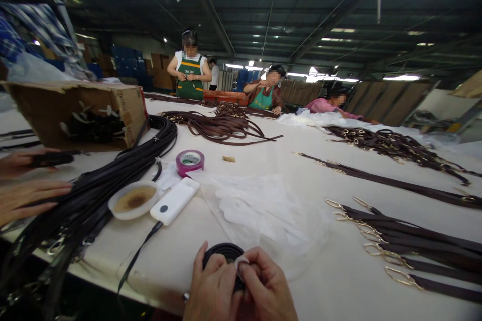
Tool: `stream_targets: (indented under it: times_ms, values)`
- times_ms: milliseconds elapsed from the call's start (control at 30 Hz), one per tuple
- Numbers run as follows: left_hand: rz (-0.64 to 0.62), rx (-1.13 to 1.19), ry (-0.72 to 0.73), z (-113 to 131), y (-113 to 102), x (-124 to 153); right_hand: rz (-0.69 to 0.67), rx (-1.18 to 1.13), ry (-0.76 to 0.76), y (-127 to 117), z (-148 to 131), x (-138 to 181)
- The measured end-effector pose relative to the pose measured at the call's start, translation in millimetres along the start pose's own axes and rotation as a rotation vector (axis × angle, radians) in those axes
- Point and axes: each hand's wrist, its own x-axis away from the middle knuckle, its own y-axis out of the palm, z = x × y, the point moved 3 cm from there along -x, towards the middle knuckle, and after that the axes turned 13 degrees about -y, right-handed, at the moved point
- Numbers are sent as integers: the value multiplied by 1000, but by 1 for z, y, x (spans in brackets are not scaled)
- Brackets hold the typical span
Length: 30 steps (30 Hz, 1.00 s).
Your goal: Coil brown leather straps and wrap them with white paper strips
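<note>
At the bottom centre of the frame, the left hand and right hand meet over a coiled strap, a dark band wound into a flat roll just above the near edge of the table. The left hand's fingers are closed around the coil's near side. The right hand's thumb and forefinger are pinched together on a small white tab at the coil's rim. I cannot tell whether it is tape or a label.

The main risk, as I judge it, is the coil springing open. It looks wound under tension, and only the two grips contain it, so a loosened left hand could let the turns slacken and unroll. The tab is tiny and half hidden by fingertips, so it could go on crooked, fold onto itself or stick to a finger.

Left of centre, a shallow dish of brown liquid touches a white power bank, with a purple tape roll just beyond. A thin loose strap runs from them over the table edge. A snag on that strap could tip the dish toward the crumpled clear plastic sheets at mid-frame.

At the left edge, a co-worker's hand rests on a thick bundle of dark straps, so reaches toward the tape could cross.
</note>
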Motion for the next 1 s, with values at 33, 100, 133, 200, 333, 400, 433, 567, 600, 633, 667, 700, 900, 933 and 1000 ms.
stream_targets:
  times_ms: [33,100,133,200,333,400,433,567,600,633,667,700,900,933,1000]
  values:
    - [2,-7,0,0,1,1,5,-1,-12,0,2,0]
    - [-6,-3,-5,-2,2,2,10,8,-45,1,6,0]
    - [-16,6,-8,-2,2,3,16,24,-76,0,7,0]
    - [-45,27,-18,-4,-1,2,28,80,-152,-1,6,1]
    - [-110,19,-16,-6,-9,-2,33,141,-239,-3,-1,4]
    - [-165,0,28,-4,-9,-2,30,53,-150,-3,-2,5]
    - [-176,-9,40,-4,-9,-2,27,1,-94,-2,-3,5]
    - [-85,-31,-22,-3,-4,0,-3,-115,17,1,-7,3]
    - [-70,-36,-36,-4,-3,0,-20,-123,29,1,-8,3]
    - [-71,-41,-36,-4,-3,0,-43,-128,45,1,-9,2]
    - [-88,-47,-22,-5,-3,0,-73,-132,65,0,-10,2]
    - [-114,-54,0,-5,-3,0,-106,-137,82,-1,-11,1]
    - [-193,-66,59,-9,-11,-4,-268,-125,107,-9,-16,-4]
    - [-194,-67,53,-9,-12,-4,-296,-132,104,-9,-15,-4]
    - [-184,-61,53,-9,-12,-3,-325,-153,114,-10,-12,-5]
